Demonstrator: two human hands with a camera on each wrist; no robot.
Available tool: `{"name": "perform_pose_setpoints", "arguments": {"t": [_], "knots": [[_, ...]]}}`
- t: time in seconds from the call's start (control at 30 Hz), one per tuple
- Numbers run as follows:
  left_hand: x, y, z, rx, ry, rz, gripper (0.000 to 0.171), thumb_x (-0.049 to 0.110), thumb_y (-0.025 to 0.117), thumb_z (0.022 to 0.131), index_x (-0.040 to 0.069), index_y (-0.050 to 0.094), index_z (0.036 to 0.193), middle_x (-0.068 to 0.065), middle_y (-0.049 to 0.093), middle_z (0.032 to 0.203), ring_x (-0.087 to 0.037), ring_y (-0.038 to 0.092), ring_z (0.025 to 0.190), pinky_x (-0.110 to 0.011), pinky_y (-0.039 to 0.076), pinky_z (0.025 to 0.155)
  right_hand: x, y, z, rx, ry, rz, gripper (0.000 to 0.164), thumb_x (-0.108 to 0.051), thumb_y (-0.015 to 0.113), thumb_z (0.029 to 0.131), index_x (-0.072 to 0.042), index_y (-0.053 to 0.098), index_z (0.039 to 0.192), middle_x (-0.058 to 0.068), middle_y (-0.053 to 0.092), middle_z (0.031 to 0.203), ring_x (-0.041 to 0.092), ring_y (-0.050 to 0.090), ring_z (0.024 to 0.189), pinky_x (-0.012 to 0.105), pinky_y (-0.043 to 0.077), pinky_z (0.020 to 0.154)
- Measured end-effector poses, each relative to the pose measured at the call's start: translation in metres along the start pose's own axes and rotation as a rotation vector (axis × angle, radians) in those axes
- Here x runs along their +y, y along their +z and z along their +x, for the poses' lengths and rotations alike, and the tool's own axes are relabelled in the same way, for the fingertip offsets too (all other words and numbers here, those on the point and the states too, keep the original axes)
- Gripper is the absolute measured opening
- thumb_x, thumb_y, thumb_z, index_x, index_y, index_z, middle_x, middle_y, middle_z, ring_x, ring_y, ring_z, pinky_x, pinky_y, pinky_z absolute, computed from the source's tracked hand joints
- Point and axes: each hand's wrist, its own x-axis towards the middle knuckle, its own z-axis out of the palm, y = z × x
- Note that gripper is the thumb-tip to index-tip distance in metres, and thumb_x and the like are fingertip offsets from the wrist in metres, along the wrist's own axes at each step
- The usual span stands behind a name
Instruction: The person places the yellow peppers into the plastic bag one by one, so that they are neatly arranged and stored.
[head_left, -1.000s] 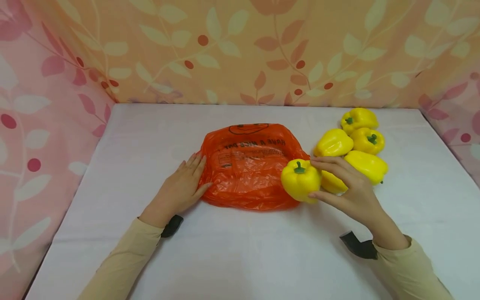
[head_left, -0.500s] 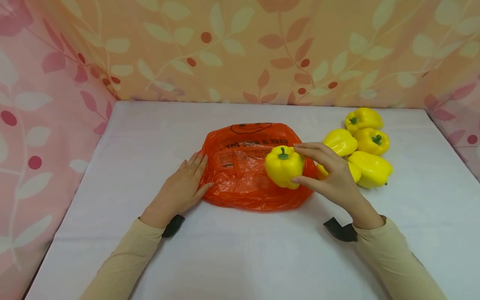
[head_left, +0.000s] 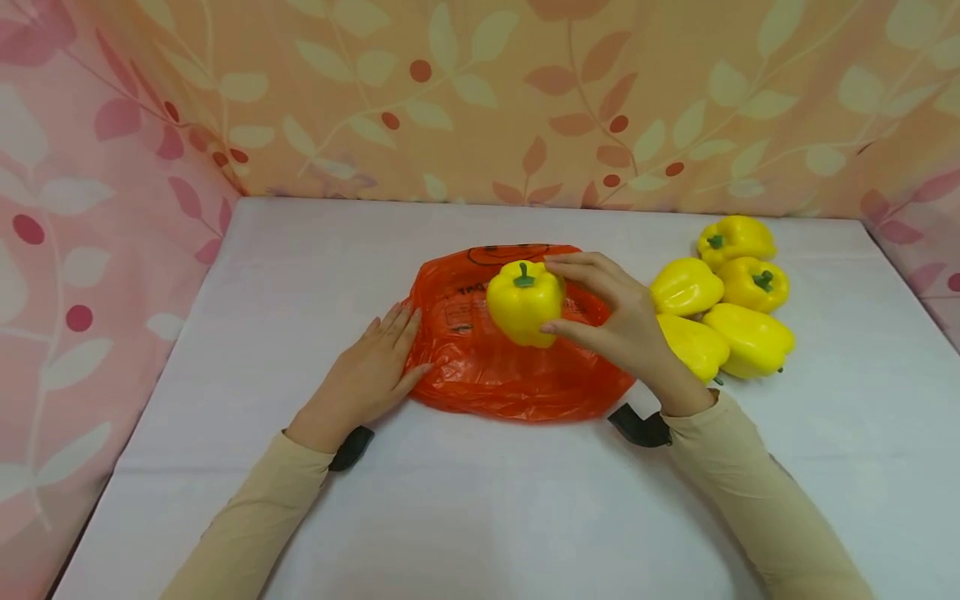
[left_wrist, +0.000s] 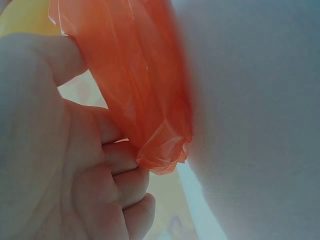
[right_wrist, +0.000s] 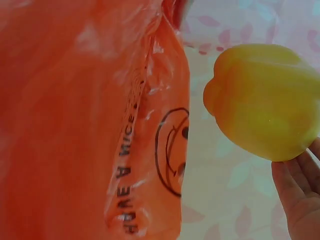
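Note:
My right hand (head_left: 618, 321) grips a yellow bell pepper (head_left: 517, 308) between thumb and fingers, its green stem facing up. In the head view the pepper overlaps the middle of an orange-red plastic bag (head_left: 480, 392); the right wrist view puts the pepper (right_wrist: 265, 100) beside the bag's printed side (right_wrist: 145, 175), with a gap between them. At the bag's left edge lies my left hand (head_left: 363, 375), fingers extended and thumb spread, touching the plastic. Close up in the left wrist view, the bag's crumpled edge (left_wrist: 145, 100) hides the fingertips of that hand (left_wrist: 75, 150).
Several more yellow bell peppers (head_left: 750, 340) lie in a cluster on the white tablecloth (head_left: 480, 517), right of the bag. Leaf-patterned cloth (head_left: 480, 108) rises behind the table, with pink cloth (head_left: 97, 250) at the left. A black strap piece shows at each wrist.
My right hand has carried the bell pepper leftward and away from me, from the bag's right edge to over its middle. The left hand stays at the bag's left edge.

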Motion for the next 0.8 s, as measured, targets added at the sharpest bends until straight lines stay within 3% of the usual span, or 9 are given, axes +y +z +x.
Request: {"name": "perform_pose_setpoints", "arguments": {"t": [0.5,0.8], "knots": [[0.000,-0.002,-0.001,-0.020,-0.008,0.011,0.073,0.038,0.052,0.095,-0.008,0.025,0.145,-0.024,0.023,0.151,-0.035,0.017,0.141,-0.050,0.021,0.111,0.001,0.027,0.032,0.033,-0.005,0.208,0.058,0.009,0.078,0.068,0.007,0.058,0.122,0.013,0.055,0.124,0.019,0.054,0.113,0.036,0.048,0.093],[0.001,-0.002,-0.001,-0.011,-0.004,0.011,0.073,0.037,0.054,0.095,-0.009,0.027,0.144,-0.025,0.026,0.150,-0.036,0.019,0.140,-0.050,0.022,0.110,0.013,0.050,0.054,0.024,0.009,0.221,0.056,0.005,0.079,0.070,0.007,0.059,0.122,0.016,0.055,0.124,0.022,0.054,0.111,0.045,0.047,0.093]]}}
